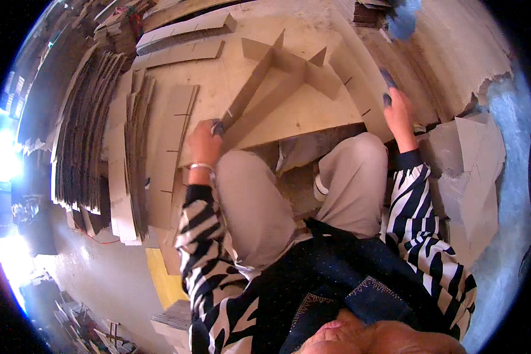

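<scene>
My left hand (203,144) is closed on the near end of a long brown cardboard strip. That strip belongs to a cardboard divider (259,79) of crossed, slotted strips, standing on edge on the wooden board (203,74). My right hand (400,115) is at the board's right side, thumb and forefinger apart, slightly blurred. Dark coverings show on the fingertips of both hands. Beside the right hand lies a flat slotted cardboard strip (357,88); any contact with it is unclear. More slotted strips (174,138) lie left of my left hand.
Tall stacks of cardboard sheets (88,124) stand at the left, with narrower pieces (124,159) beside them. Folded cardboard lengths (186,32) lie at the board's far left. Torn cardboard (472,171) and blue plastic sheeting (507,171) are at the right. My knees are at the board's near edge.
</scene>
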Tool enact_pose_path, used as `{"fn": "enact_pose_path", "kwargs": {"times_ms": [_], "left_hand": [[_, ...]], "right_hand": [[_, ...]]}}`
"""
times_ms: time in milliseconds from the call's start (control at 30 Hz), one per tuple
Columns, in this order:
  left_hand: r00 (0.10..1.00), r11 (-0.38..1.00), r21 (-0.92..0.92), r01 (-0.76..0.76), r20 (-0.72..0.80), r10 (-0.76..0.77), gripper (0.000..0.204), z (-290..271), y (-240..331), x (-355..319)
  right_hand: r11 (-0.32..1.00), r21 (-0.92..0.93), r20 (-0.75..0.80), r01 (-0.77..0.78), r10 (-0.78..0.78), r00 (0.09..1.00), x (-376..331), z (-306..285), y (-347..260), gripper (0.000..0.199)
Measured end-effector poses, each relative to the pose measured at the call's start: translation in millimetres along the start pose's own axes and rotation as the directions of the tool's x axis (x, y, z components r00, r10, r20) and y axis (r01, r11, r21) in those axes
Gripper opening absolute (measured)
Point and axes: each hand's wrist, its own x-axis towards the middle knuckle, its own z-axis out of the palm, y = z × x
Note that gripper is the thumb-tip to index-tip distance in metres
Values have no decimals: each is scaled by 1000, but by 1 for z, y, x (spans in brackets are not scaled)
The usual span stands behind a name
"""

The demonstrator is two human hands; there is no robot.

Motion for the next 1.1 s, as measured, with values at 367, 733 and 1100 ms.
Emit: {"fn": "enact_pose_path", "kwargs": {"times_ms": [367, 733, 1100], "left_hand": [[953, 876, 482, 25, 254, -167, 22, -22, -2, 42], [984, 921, 373, 111, 90, -155, 23, 6, -10, 55], [999, 962, 270, -38, -16, 44, 27, -22, 24, 35]], "right_hand": [[618, 762, 160, 191, -466, 870, 43, 58, -242, 32], [848, 419, 439, 323, -501, 746, 56, 18, -251, 33], [836, 338, 539, 432, -548, 639, 45, 47, -291, 34]]}}
